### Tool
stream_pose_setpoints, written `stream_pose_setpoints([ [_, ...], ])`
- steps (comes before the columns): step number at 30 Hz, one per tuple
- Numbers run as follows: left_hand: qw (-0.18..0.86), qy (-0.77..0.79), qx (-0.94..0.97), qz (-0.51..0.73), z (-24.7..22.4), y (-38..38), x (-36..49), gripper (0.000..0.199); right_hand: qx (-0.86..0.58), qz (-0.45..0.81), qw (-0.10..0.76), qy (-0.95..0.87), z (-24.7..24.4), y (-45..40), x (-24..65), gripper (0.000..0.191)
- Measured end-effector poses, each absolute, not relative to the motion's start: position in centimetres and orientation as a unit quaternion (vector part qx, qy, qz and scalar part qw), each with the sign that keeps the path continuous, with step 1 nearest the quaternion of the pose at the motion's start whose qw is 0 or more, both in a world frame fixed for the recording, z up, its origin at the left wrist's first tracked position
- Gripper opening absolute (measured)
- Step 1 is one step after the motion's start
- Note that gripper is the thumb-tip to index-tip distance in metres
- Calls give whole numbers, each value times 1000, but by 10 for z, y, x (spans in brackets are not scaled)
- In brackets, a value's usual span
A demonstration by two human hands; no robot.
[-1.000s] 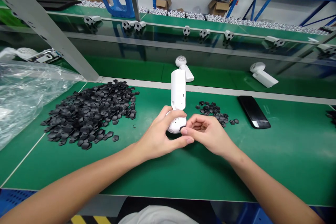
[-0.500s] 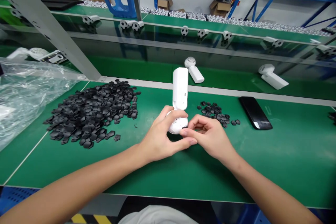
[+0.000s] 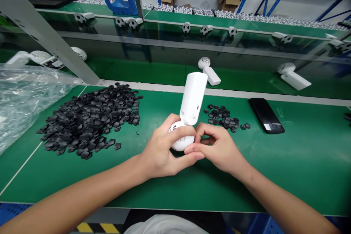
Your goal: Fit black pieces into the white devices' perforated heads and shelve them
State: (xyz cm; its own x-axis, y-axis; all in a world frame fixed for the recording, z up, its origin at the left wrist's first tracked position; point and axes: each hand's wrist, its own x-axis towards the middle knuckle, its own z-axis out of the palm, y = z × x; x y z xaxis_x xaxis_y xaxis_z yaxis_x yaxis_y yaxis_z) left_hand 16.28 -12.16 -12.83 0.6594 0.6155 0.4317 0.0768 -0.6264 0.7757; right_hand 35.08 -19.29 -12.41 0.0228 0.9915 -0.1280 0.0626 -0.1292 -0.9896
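Note:
My left hand (image 3: 161,148) is wrapped around the ball-shaped head (image 3: 179,142) of a white device that looks like a small handheld fan. Its white handle (image 3: 193,97) points up and leans to the right, with a small dark slot near its lower end. Vents show on the left of the ball. My right hand (image 3: 216,148) has thumb and fingers pinched against the ball's right side; what lies between the fingertips is hidden. Just beyond it lies a small group of black pentagon pieces (image 3: 223,117).
A large pile of black pentagon pieces (image 3: 93,117) covers the left of the green table (image 3: 309,161), beside a clear plastic bag (image 3: 30,95). At right lies a black phone (image 3: 266,116). Behind the table edge are more white fans (image 3: 212,76) and a slanted metal post (image 3: 55,33).
The fan's handle has tipped to the right, and its ball has moved slightly down and left. A dark spot seen earlier at my right fingertips is now out of sight.

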Motion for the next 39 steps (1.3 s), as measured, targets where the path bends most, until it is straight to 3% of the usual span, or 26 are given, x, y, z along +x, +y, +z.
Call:
stream_pose_setpoints([
  [4,483,263,774,314,-140,-117,170,42,-568,471,391,-550,-116,-183,375,35],
  [7,502,280,764,294,-145,-113,170,42,-581,440,328,-602,-105,-178,404,45],
  [12,508,318,748,286,-147,-106,165,31,-652,329,99,-676,-103,-179,441,19],
  [16,532,340,722,284,-147,-100,164,35,-647,346,67,-676,-107,-181,443,14],
  [19,519,344,724,295,-147,-98,163,55,-674,307,55,-669,-109,-182,435,34],
  [23,531,358,697,323,-148,-99,164,106,-700,251,10,-669,-114,-184,426,51],
  [25,551,367,669,338,-149,-99,165,111,-692,215,-7,-689,-116,-183,425,49],
  [26,559,370,660,339,-150,-98,165,105,-688,202,-10,-697,-116,-183,425,47],
  [30,582,366,660,301,-150,-96,165,65,-658,315,65,-681,-114,-180,423,44],
  [35,525,346,731,265,-149,-99,164,59,-599,495,299,-555,-118,-177,401,37],
  [39,502,316,764,256,-151,-101,164,61,-561,531,385,-505,-127,-179,381,27],
])
